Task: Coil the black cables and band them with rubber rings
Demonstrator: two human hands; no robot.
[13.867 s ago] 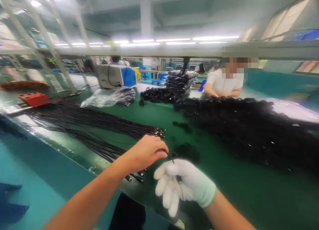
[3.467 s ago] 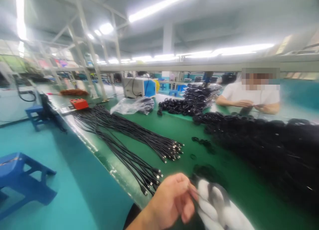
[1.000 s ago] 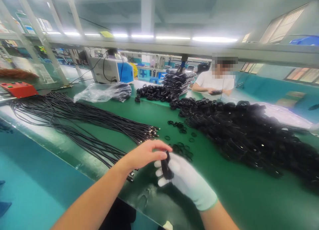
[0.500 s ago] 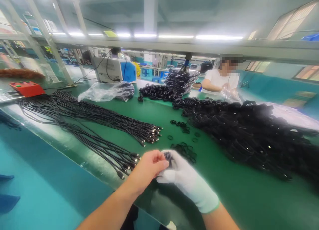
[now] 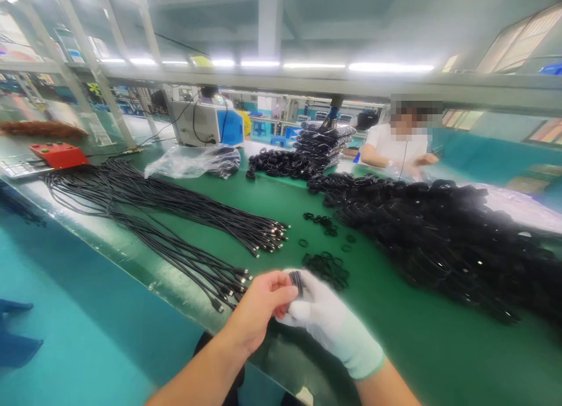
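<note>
Between my two hands is a small coil of black cable (image 5: 295, 282), mostly hidden by the fingers. My left hand (image 5: 267, 300) is bare, its thumb and fingers closed on the near side of the coil. My right hand (image 5: 322, 309), in a white glove, wraps round the coil from the right. Just left of my hands lie the plug ends of a smaller bunch of straight black cables (image 5: 188, 262). A larger bunch of black cables (image 5: 211, 210) stretches behind it. Several loose black rings (image 5: 325, 270) lie on the green table top just beyond my right hand.
A big heap of coiled black cables (image 5: 439, 242) covers the right side. Behind stand bagged stacks (image 5: 322, 142), a clear plastic bag (image 5: 180, 161) and a grey-and-blue machine (image 5: 204, 123). A red control box (image 5: 59, 155) is far left. A co-worker (image 5: 399, 145) sits across the table.
Both hands keep their hold on the coil with barely any shift. The view has swung slightly left. Across the table, the co-worker's hands have moved apart.
</note>
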